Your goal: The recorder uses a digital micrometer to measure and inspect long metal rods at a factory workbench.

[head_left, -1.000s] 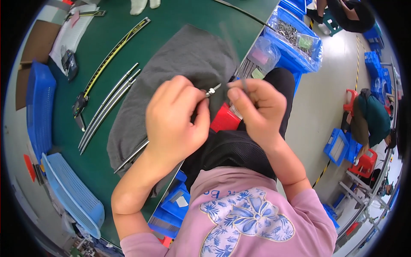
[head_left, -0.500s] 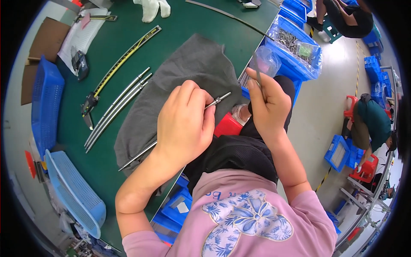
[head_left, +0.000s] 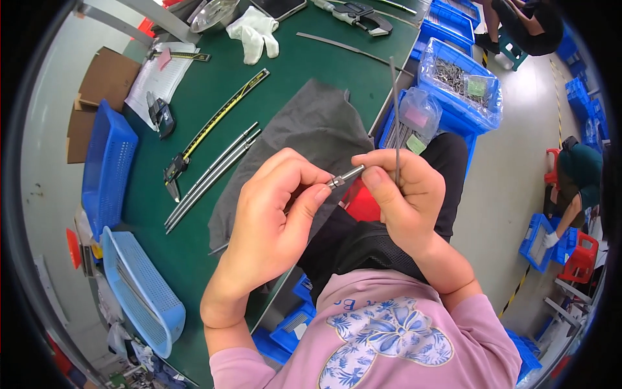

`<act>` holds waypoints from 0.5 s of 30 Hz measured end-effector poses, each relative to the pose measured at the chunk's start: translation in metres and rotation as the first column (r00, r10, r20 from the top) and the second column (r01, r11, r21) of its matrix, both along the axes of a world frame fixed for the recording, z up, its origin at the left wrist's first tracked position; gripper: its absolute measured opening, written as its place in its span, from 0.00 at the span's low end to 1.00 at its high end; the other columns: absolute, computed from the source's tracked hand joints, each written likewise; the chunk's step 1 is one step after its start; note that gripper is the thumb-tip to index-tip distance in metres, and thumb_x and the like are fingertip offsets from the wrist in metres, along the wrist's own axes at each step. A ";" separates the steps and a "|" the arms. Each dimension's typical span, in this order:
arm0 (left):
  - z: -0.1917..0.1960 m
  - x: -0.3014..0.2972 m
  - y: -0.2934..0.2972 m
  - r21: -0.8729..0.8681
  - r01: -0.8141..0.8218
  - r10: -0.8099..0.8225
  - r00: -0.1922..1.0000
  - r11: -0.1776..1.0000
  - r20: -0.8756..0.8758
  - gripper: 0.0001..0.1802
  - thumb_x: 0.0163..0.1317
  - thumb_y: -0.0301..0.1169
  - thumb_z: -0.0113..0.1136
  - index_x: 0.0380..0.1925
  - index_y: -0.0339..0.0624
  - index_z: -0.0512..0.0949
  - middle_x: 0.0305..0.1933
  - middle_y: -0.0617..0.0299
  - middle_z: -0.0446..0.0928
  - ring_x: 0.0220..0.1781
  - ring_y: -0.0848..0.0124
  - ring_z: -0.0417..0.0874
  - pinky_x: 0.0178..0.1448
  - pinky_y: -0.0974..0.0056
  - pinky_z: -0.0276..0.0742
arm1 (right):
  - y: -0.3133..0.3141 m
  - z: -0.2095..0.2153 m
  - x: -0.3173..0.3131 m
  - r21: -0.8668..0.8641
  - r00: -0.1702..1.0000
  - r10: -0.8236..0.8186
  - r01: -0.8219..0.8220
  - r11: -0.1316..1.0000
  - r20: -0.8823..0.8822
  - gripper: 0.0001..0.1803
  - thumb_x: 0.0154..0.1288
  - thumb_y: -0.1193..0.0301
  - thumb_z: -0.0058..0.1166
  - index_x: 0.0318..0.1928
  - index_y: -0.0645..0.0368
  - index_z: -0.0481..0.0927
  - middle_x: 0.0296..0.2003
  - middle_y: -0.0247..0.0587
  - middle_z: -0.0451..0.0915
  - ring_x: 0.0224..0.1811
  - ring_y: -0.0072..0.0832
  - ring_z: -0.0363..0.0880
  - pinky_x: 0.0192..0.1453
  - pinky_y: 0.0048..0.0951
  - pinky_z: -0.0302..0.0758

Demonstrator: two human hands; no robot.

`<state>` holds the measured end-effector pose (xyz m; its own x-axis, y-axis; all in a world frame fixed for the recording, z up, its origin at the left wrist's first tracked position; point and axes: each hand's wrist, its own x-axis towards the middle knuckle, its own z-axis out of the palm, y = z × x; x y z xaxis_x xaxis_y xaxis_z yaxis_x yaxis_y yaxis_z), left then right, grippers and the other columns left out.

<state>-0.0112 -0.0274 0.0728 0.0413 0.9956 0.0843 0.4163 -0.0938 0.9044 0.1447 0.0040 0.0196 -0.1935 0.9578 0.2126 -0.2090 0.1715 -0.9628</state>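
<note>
My left hand [head_left: 269, 217] pinches a slim steel rod with a stepped, collared end [head_left: 350, 175] that points right. The rod's other end runs back under the forearm. My right hand [head_left: 411, 194] has its thumb and forefinger at the rod's tip. A thin grey metal strip [head_left: 394, 104] stands upright in that same hand, tucked among the fingers. Beneath both hands lies a dark grey cloth [head_left: 311, 120], spread on the green table [head_left: 188, 256] and over its edge. Several similar steel rods [head_left: 214, 175] rest to the left of the cloth.
Left on the table are a long digital caliper [head_left: 220, 120], a smaller caliper [head_left: 161, 117] and blue baskets [head_left: 111, 175]. White gloves [head_left: 254, 35], a micrometer [head_left: 359, 14] and a long metal strip [head_left: 343, 47] lie farther back. A blue bin [head_left: 489, 107] of metal parts stands right.
My right hand has come leftward to the rod's tip, with the grey strip still held. The left hand has tilted the rod slightly. The whole view has shifted.
</note>
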 end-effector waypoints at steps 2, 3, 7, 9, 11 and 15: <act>0.000 0.000 0.000 0.024 0.024 -0.023 0.999 0.999 -0.030 0.03 0.50 0.17 0.55 0.27 0.32 0.73 0.24 0.58 0.68 0.22 0.70 0.69 0.24 0.70 0.63 | -0.003 -0.001 -0.001 -0.031 0.999 0.011 -0.012 0.999 -0.044 0.05 0.59 0.78 0.52 0.36 0.66 0.76 0.16 0.21 0.66 0.15 0.06 0.56 0.17 0.12 0.49; 0.000 -0.001 0.000 0.025 0.020 -0.020 1.000 0.999 -0.022 0.03 0.50 0.17 0.55 0.27 0.32 0.73 0.24 0.58 0.68 0.22 0.70 0.69 0.24 0.70 0.63 | -0.004 -0.001 -0.002 -0.062 0.995 0.018 -0.024 0.998 -0.097 0.05 0.60 0.78 0.51 0.36 0.66 0.76 0.16 0.22 0.66 0.15 0.06 0.56 0.17 0.12 0.50; -0.001 -0.004 0.000 0.102 0.049 -0.039 0.994 0.994 -0.105 0.03 0.50 0.17 0.55 0.25 0.32 0.73 0.23 0.58 0.67 0.21 0.68 0.69 0.23 0.68 0.63 | -0.006 -0.003 -0.003 -0.099 0.990 0.039 -0.053 0.994 -0.136 0.05 0.61 0.77 0.50 0.36 0.66 0.75 0.17 0.23 0.67 0.15 0.06 0.58 0.17 0.11 0.51; -0.001 -0.005 0.000 0.109 0.060 -0.047 0.991 0.992 -0.122 0.03 0.49 0.17 0.55 0.25 0.32 0.73 0.22 0.57 0.67 0.21 0.68 0.69 0.23 0.68 0.62 | -0.007 -0.004 -0.003 -0.111 0.993 0.040 -0.053 0.992 -0.112 0.05 0.61 0.76 0.49 0.36 0.66 0.75 0.17 0.23 0.68 0.15 0.06 0.58 0.17 0.11 0.52; -0.001 -0.006 0.000 0.117 0.075 -0.059 0.989 0.990 -0.139 0.02 0.50 0.17 0.55 0.25 0.32 0.73 0.22 0.57 0.67 0.20 0.67 0.69 0.23 0.67 0.62 | -0.008 -0.003 -0.004 -0.115 0.994 0.034 -0.046 0.992 -0.100 0.05 0.61 0.76 0.50 0.36 0.66 0.75 0.17 0.23 0.68 0.15 0.06 0.58 0.17 0.11 0.52; 0.002 -0.008 -0.002 0.036 0.069 -0.063 0.988 0.997 -0.142 0.02 0.50 0.18 0.54 0.26 0.30 0.74 0.24 0.61 0.68 0.25 0.75 0.67 0.28 0.73 0.61 | -0.010 -0.001 -0.006 -0.125 0.998 0.015 -0.023 0.992 -0.067 0.08 0.63 0.73 0.47 0.36 0.66 0.75 0.16 0.24 0.68 0.14 0.06 0.59 0.17 0.11 0.54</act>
